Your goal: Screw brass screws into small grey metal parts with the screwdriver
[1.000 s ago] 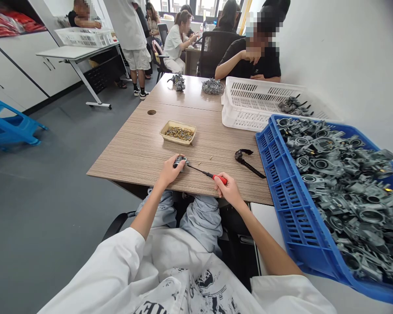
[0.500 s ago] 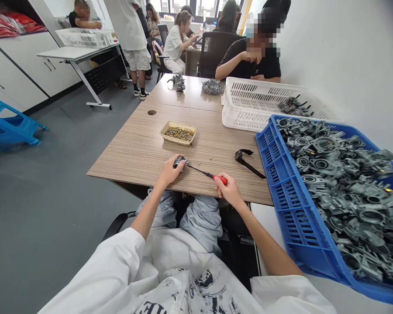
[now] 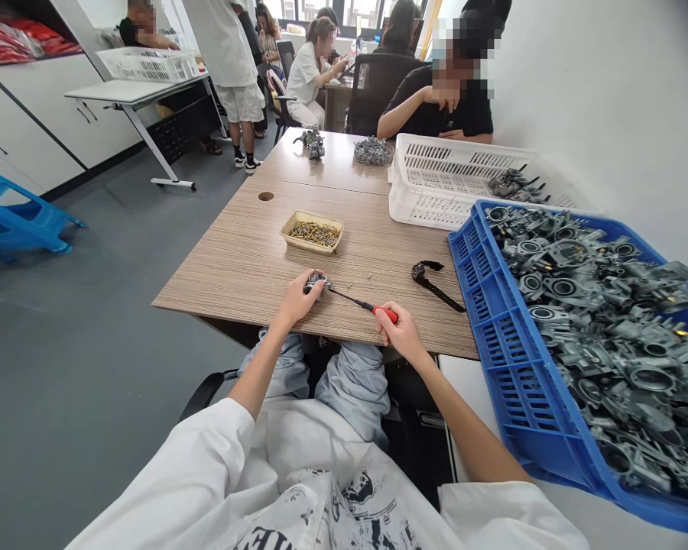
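Near the table's front edge, my left hand is closed around a small grey metal casting, which its fingers partly cover. My right hand grips the red handle of a screwdriver. The thin dark shaft points left, and its tip meets the right side of the casting; the exact contact is too small to make out. Two small brass pieces, one of them a brass jet or screw, lie on the wood just beyond the shaft. A cream tray of small brass and silvery pieces stands farther back.
To my right is a blue crate heaped with metal castings. Behind it stands a white basket with a few castings. A black wristwatch lies beside the crate. A metal assembly and a dish of small parts sit farther back, near a seated person.
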Motion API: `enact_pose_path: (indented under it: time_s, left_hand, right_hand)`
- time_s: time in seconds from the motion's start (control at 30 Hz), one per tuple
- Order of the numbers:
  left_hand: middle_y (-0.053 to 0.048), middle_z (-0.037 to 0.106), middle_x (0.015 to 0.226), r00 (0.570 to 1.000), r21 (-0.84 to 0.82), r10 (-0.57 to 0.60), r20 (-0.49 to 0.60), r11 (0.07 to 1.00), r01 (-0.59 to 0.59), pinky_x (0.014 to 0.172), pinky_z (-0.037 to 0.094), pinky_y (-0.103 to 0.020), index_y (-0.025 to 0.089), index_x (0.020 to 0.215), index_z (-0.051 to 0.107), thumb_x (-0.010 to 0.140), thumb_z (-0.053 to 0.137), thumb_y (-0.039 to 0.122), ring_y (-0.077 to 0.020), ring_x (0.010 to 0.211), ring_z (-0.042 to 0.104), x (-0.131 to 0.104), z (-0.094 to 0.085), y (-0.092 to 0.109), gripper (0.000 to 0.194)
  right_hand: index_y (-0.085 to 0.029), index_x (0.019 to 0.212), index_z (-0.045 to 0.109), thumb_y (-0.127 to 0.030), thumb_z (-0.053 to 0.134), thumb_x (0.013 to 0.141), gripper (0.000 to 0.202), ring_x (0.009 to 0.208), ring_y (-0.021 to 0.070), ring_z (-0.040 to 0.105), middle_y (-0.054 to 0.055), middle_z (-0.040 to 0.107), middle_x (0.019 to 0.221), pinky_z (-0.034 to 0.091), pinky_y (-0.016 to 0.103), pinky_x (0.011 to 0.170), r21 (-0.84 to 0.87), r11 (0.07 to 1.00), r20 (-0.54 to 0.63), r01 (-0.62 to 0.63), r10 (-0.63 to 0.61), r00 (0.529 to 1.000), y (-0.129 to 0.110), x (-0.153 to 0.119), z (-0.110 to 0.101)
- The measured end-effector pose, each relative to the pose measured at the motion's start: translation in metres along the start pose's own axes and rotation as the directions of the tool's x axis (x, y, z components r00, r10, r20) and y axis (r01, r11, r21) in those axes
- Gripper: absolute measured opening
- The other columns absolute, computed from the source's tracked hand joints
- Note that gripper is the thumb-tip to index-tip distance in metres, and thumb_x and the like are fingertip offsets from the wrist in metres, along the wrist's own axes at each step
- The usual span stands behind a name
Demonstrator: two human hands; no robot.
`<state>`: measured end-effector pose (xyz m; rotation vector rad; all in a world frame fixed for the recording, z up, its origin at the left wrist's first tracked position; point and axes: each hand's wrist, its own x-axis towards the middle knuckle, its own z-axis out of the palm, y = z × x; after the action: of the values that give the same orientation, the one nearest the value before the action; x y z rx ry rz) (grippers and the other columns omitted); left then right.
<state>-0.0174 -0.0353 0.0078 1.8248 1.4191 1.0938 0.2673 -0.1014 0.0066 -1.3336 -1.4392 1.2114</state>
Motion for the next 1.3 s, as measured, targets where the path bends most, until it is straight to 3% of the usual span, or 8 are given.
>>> enact_pose_path:
  time_s: [1.3]
  left_hand:
    - [-0.009,0.077,0.117,1.000,0.003,0.004,0.005,1.000,-0.004,0.102,0.053,-0.036,0.021,0.121,0.069,0.102,0.051,0.047,-0.0248,0.111,0.071,0.0005,-0.0006,0.0013,0.037]
  right_hand:
    - [-0.025,0.091,0.057,-0.068,0.062,0.095,0.044,0.042,0.0125,0.052,-0.003,0.064,0.065,0.044,0.023,0.037,-0.004,1.000,-0.010,0.016,-0.016,1.000,-0.0020,0.0002,0.0008]
